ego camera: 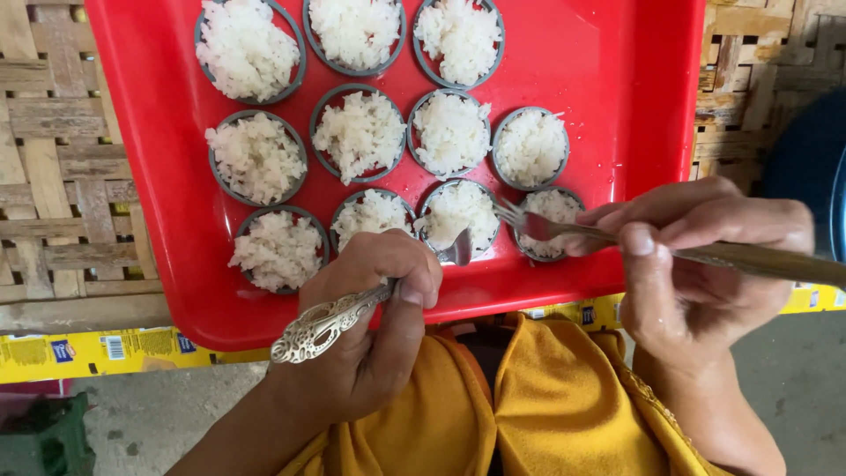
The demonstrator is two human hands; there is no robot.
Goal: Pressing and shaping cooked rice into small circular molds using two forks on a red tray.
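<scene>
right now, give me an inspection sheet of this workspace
surface: red tray resting on a woven bamboo surface
job's things: eleven small round cups of white rice visible, in three rows on the tray
clutter: yellow printed cardboard strip under the tray's near edge
grippers: left hand holds an ornate silver spoon, bowl at a front-row cup; right hand holds a fork, tines on the rice of the rightmost front cup
cables: nothing seen
surroundings: yellow cloth over the person's lap, grey floor below, dark blue object at right
</scene>
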